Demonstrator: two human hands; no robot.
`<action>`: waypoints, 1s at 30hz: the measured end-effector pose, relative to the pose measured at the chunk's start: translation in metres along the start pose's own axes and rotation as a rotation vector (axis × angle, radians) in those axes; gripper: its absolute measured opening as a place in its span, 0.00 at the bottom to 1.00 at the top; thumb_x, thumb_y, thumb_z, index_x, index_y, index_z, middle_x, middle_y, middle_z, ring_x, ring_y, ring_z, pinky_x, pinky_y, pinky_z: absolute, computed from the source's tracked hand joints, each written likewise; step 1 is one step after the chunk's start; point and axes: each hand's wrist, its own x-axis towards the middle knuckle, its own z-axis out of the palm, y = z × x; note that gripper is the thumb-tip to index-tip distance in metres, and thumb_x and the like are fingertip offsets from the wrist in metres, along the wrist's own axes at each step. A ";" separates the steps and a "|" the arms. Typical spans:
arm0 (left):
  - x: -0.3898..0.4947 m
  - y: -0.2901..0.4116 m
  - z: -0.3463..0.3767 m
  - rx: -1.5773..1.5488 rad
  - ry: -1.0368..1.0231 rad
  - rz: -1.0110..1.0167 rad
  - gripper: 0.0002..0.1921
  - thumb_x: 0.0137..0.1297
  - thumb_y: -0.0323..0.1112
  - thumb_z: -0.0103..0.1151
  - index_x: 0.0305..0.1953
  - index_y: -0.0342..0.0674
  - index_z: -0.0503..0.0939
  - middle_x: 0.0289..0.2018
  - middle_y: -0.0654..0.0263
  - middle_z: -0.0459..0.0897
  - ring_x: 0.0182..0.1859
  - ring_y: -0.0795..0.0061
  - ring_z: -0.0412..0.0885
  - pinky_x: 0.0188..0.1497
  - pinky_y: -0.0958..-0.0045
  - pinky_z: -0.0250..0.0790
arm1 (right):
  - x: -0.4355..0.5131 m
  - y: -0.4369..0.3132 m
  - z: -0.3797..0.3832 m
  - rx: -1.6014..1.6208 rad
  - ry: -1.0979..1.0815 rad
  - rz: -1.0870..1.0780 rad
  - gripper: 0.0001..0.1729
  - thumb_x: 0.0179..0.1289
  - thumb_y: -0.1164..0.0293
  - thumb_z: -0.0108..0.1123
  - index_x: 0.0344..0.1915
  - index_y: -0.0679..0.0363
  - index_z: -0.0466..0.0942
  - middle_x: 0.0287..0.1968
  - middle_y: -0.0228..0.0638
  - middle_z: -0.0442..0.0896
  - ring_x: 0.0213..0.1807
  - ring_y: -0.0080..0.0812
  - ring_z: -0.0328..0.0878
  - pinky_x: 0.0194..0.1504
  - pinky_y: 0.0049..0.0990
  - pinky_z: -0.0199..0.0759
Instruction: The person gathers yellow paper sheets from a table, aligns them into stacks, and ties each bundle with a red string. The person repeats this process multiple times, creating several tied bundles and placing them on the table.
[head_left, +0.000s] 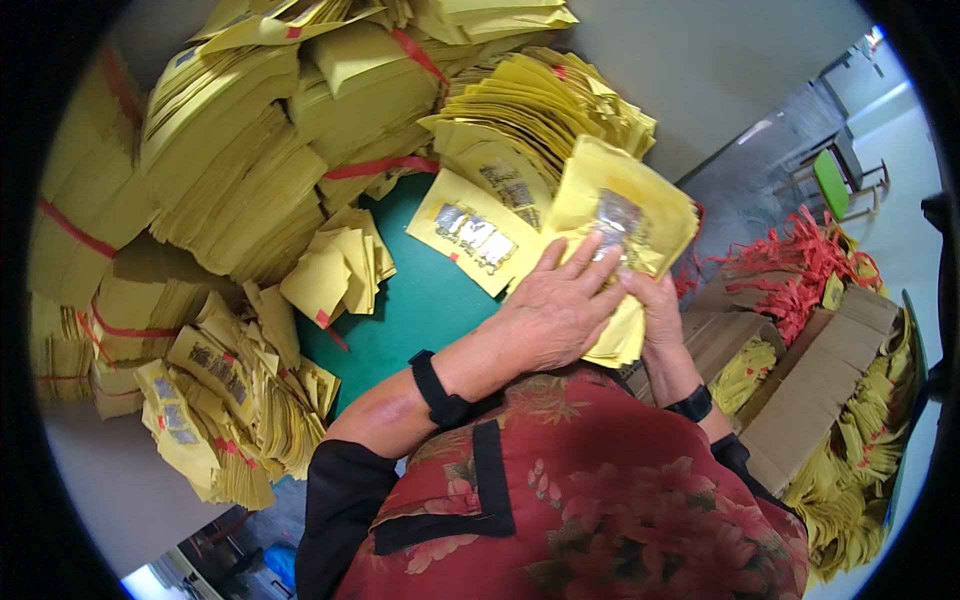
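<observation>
My left hand lies with its fingers spread on top of a stack of yellow printed paper sheets, near a shiny silver patch. My right hand grips the stack's right edge; its thumb is on top and its other fingers are mostly hidden beneath. A single yellow printed sheet with silver patches and a small red mark lies just left of the stack, over the green tabletop. Behind my hands leans a fanned pile of yellow sheets. A smaller loose bunch of yellow pieces rests farther left.
Tall bundles of yellow paper, some tied with red ribbon, line the back and left. More loose printed sheets heap at the lower left. On the right are a cardboard box, red ribbon strips and a green chair.
</observation>
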 end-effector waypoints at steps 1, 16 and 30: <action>-0.001 -0.003 -0.001 -0.092 0.005 0.027 0.20 0.65 0.37 0.60 0.58 0.41 0.80 0.67 0.50 0.72 0.73 0.48 0.66 0.72 0.44 0.58 | -0.002 -0.001 -0.002 0.031 0.024 -0.015 0.28 0.61 0.80 0.61 0.62 0.64 0.71 0.55 0.40 0.83 0.52 0.34 0.84 0.55 0.31 0.80; -0.085 -0.139 0.042 0.494 -0.190 -0.281 0.24 0.54 0.28 0.65 0.55 0.48 0.77 0.53 0.63 0.80 0.60 0.58 0.76 0.59 0.54 0.69 | -0.021 -0.017 -0.035 -0.012 0.079 0.038 0.37 0.58 0.78 0.62 0.69 0.66 0.66 0.59 0.43 0.81 0.56 0.39 0.82 0.59 0.36 0.78; -0.056 -0.111 -0.012 -0.087 0.250 -0.626 0.10 0.62 0.29 0.55 0.43 0.37 0.81 0.30 0.45 0.83 0.33 0.42 0.83 0.36 0.50 0.75 | -0.024 -0.019 -0.023 -0.031 0.061 -0.010 0.33 0.59 0.81 0.62 0.65 0.67 0.66 0.57 0.45 0.82 0.53 0.38 0.84 0.56 0.36 0.81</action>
